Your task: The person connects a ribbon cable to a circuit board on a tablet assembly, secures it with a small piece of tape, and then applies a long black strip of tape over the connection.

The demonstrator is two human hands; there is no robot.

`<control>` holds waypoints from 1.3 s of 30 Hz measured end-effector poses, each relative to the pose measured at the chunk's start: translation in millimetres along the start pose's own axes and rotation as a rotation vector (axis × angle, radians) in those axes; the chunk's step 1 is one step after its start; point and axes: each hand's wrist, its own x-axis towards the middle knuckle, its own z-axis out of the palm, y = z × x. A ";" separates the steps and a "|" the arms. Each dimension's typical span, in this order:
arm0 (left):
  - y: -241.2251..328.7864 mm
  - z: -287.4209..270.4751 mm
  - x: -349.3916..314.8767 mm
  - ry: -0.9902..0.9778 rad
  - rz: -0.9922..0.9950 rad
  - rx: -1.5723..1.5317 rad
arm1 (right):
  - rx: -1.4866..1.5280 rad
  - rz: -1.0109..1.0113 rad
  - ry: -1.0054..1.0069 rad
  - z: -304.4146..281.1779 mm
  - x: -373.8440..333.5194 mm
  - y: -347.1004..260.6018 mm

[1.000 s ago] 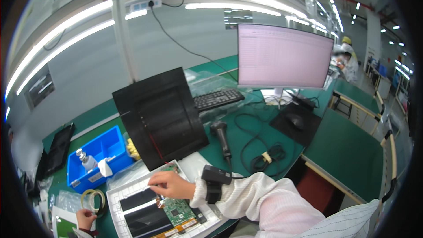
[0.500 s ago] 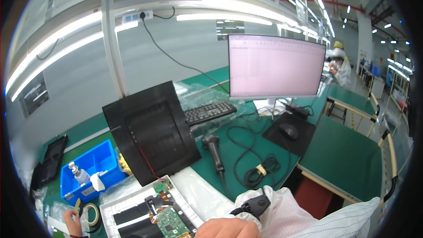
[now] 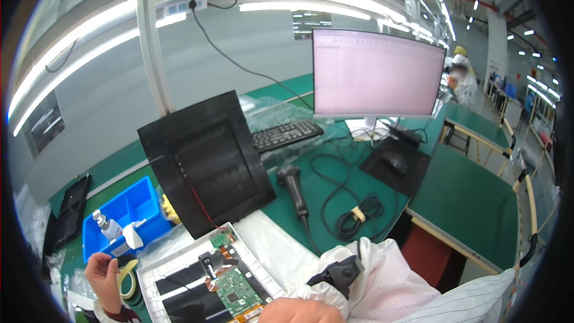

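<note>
My left hand [image 3: 104, 277] is raised beside a roll of tape [image 3: 128, 292]. Its thumb and fingers are pressed together; what they hold, if anything, is too small to make out. A yellowish strip [image 3: 127, 269] stands up between this hand and the roll. My right hand [image 3: 302, 311] lies at the lower edge with its knuckles up and fingers curled under, their tips hidden. It rests by the near right corner of a white open housing [image 3: 146, 290]. Inside are a green circuit board [image 3: 235, 290], a smaller green board [image 3: 222, 238], ribbon cables and black panels.
Behind the housing a black panel [image 3: 209, 167] stands tilted, with a red wire before it. A blue bin [image 3: 143, 203] holds a pump bottle [image 3: 107, 226]. Further right are a barcode scanner [image 3: 293, 194], coiled cable [image 3: 360, 216], keyboard [image 3: 287, 136], mouse [image 3: 394, 163] and monitor [image 3: 378, 75].
My left hand has risen and come further into view, away from the strip it was close to. The right hand stays near the housing corner. The whole view has shifted slightly.
</note>
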 end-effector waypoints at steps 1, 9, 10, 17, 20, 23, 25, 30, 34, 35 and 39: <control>10.2 7.0 -3.9 0.002 -0.003 0.001 | -0.001 0.001 -0.003 0.0 -1.2 -2.1; 45.8 57.9 -11.8 -0.161 -0.200 -0.325 | -0.043 0.018 -0.029 2.5 -7.0 3.5; 43.2 58.5 -12.8 -0.210 -0.214 -0.363 | -0.050 0.020 -0.034 -0.6 -6.1 4.7; 47.8 58.7 -23.4 -0.331 0.163 -0.406 | -0.052 0.053 -0.027 -2.3 -1.3 10.1; 59.7 70.6 -33.7 -0.284 0.220 -0.396 | -0.048 0.057 -0.035 1.4 -3.9 13.8; 66.9 75.8 -40.1 -0.310 0.078 -0.411 | -0.045 0.062 -0.038 2.5 -5.5 17.8; 61.7 77.7 -46.1 -0.284 0.110 -0.441 | -0.047 0.059 -0.040 3.0 -6.4 20.9; 67.1 80.8 -49.9 -0.475 0.157 -0.183 | -0.055 0.063 -0.044 1.3 -9.2 20.7; 72.0 89.6 -53.6 -0.569 0.257 -0.019 | -0.046 0.056 -0.053 2.4 -10.1 20.1; 70.4 92.1 -52.9 -0.580 0.239 -0.004 | -0.043 0.057 -0.053 1.8 -9.6 21.8; 65.6 95.7 -46.9 -0.705 -0.033 0.014 | 0.005 0.056 -0.064 -13.3 -0.6 30.1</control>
